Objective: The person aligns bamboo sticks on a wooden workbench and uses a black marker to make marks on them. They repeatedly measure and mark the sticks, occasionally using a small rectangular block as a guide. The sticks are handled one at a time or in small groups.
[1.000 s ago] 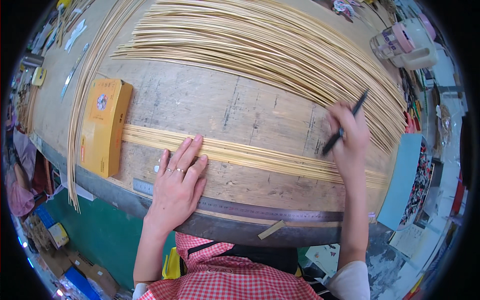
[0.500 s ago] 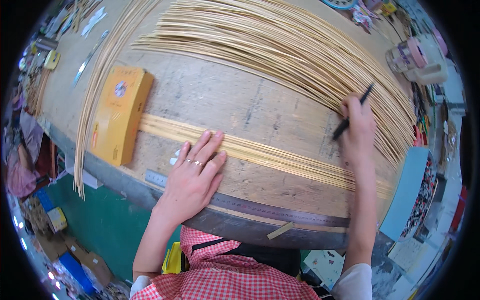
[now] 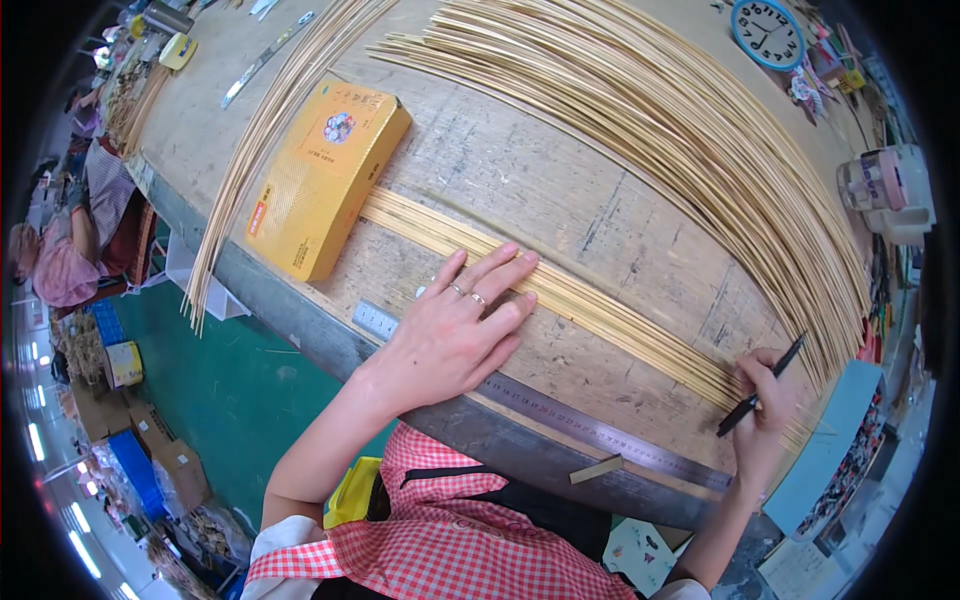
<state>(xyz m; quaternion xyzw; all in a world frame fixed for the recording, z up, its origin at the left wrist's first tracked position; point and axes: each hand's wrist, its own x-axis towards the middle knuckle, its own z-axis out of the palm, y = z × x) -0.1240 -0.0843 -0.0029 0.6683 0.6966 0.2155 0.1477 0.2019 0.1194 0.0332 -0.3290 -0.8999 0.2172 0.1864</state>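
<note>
I look down on a worn wooden tabletop (image 3: 520, 180) that curves away under the fisheye lens. My left hand (image 3: 455, 330) lies flat, palm down, fingers spread, pressing on a narrow band of thin bamboo strips (image 3: 600, 310) laid side by side; there are rings on two of its fingers. This band runs from the yellow box (image 3: 322, 175) at the left, under my left hand, to my right hand (image 3: 765, 395) near the right end of the tabletop. My right hand is curled around a black pen (image 3: 762, 385), pinching it between thumb and fingers, its tip pointing down toward the near edge, over the end of the strips. The yellow box is a flat cardboard carton lying across the left end of the band, touching it. Along the near edge of the tabletop lies a long steel ruler (image 3: 560, 415), just beside my left wrist and parallel to the strips. Farther back, a large fan of long bamboo strips (image 3: 680, 120) sweeps across the tabletop, well apart from my left hand, and a thinner bundle (image 3: 260, 150) hangs over the left edge. A round blue clock (image 3: 767, 33) lies at the far right. I wear a red checked apron (image 3: 440, 540).
</note>
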